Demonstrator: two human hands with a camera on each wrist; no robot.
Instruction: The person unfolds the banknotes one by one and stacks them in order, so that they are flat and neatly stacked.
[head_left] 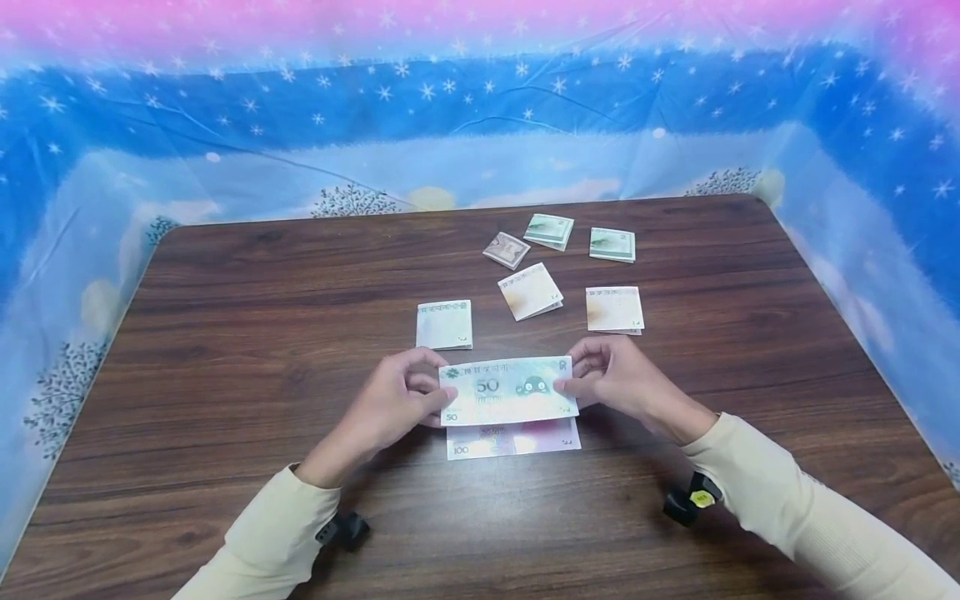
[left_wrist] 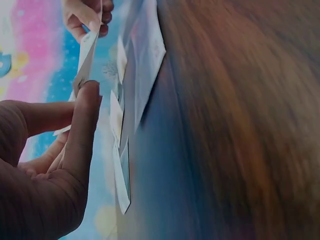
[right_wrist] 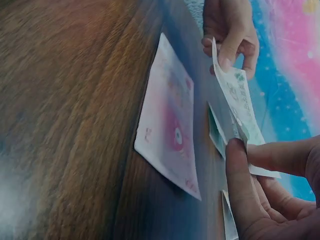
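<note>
The green 50 note (head_left: 506, 402) is spread between both hands, raised above the table (head_left: 247, 333) — the left hand (head_left: 393, 400) pinches its nine-o'clock end, the right hand (head_left: 622, 379) its three-o'clock end, thumbs on the upper face. To hold it well, keep both pinches level and the pull gentle; thin paper would likely buckle or crease otherwise. The pink 100 note (head_left: 513, 442) lies on the table at six o'clock, partly hidden, so staying above it should avoid dragging it. Folded notes (head_left: 530, 292) spread from eleven to two, making forward moves tightest. Toward nine and three there is more room — the side edges sit well apart from the hands.
</note>
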